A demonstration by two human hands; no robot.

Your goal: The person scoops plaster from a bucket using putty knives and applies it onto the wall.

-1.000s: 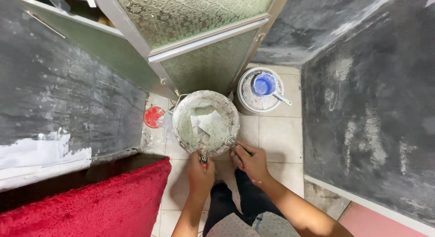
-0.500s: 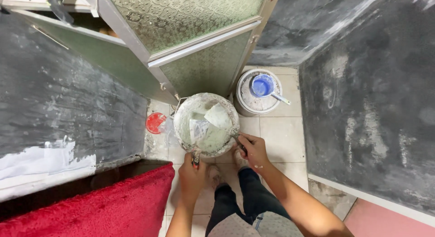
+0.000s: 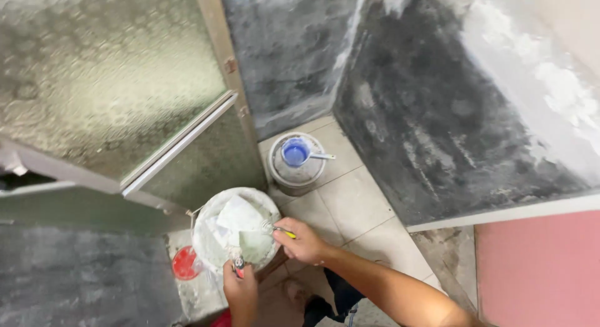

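A white bucket [image 3: 212,222] smeared with pale plaster sits on the tiled floor below me. My left hand [image 3: 241,291] grips a red-handled scraper [image 3: 238,266] whose wide blade lies over the bucket's mouth. My right hand [image 3: 302,241] holds a yellow-handled putty knife [image 3: 279,230] with its blade against the other blade, over the bucket. Both blades are coated in wet white plaster.
A second white bucket [image 3: 296,174] holding a blue scoop [image 3: 295,153] stands behind, by the wall corner. A red lid [image 3: 185,263] lies left of the near bucket. A frosted glass door [image 3: 106,83] stands to the left, dark grey plastered walls [image 3: 431,108] to the right.
The view has swung to the right and tilted, so the bucket now sits lower left. My hands have stayed at the bucket rim with both tools; the red surface at lower left has left the view.
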